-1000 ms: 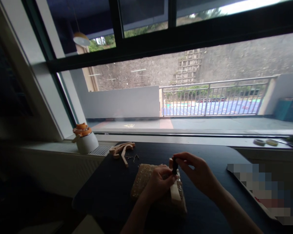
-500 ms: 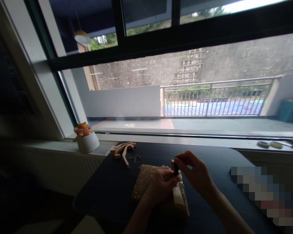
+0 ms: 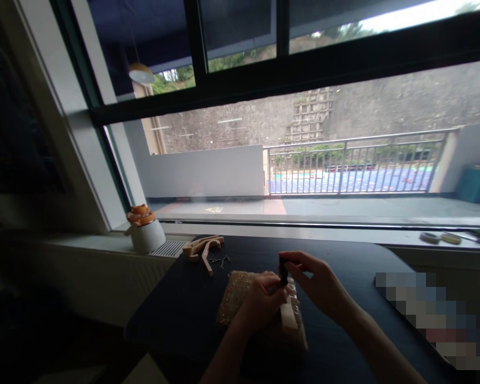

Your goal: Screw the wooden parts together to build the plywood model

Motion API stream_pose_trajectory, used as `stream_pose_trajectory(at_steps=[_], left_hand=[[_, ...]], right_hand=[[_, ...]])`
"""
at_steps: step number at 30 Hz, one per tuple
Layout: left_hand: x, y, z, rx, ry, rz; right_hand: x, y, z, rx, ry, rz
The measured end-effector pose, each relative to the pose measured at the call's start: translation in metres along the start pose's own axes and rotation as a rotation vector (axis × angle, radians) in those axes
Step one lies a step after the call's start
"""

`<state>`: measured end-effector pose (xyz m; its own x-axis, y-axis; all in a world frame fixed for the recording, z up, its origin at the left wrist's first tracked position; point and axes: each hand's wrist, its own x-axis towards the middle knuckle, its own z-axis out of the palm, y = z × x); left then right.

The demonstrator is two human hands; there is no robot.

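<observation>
A pale wooden piece point(image 3: 289, 318) lies along the right side of a brown package point(image 3: 237, 293) that looks bubble-wrapped. My left hand point(image 3: 262, 301) rests over the package, its fingers closed around the far part of the wooden piece. Upright above the wood stands a short black tool point(image 3: 284, 268), perhaps a screwdriver handle; its tip is hidden behind my left fingers. With thumb and fingertips, my right hand point(image 3: 314, 277) pinches the top of this black tool. Curved wooden parts point(image 3: 208, 253) and several small screws point(image 3: 223, 261) lie farther back at left.
The dark table point(image 3: 176, 309) stands against a window sill point(image 3: 256, 230). A white jug with an orange lid point(image 3: 146, 234) sits on the sill at left, tape rolls point(image 3: 430, 238) at right. A blurred flat item point(image 3: 432, 320) lies at the table's right.
The black tool has shifted slightly left with my right fingers on it. The wooden piece's near end has moved a little up and left. The view has tilted slightly.
</observation>
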<state>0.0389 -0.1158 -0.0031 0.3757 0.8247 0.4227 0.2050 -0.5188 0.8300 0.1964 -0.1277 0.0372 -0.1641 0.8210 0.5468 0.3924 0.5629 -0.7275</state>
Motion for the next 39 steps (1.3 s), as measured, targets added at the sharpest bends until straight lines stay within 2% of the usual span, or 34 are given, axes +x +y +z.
stream_pose_trajectory(at_steps=[12,19,26,36,39], left_hand=[[0.001,-0.004,0.002,-0.016,-0.016,-0.001],[-0.001,0.000,0.001,-0.031,-0.004,-0.001],[0.000,0.002,0.001,0.025,-0.002,0.001],[-0.001,0.001,0.001,0.013,0.001,-0.010],[-0.001,0.002,0.001,0.011,0.002,-0.013]], right_hand=[[0.002,-0.005,0.001,-0.019,0.106,0.013],[0.005,-0.011,-0.009,0.061,-0.024,0.000],[0.006,-0.002,0.000,0.111,0.055,0.036],[0.008,-0.002,0.006,0.047,0.124,0.036],[0.008,-0.006,0.003,0.009,0.090,0.025]])
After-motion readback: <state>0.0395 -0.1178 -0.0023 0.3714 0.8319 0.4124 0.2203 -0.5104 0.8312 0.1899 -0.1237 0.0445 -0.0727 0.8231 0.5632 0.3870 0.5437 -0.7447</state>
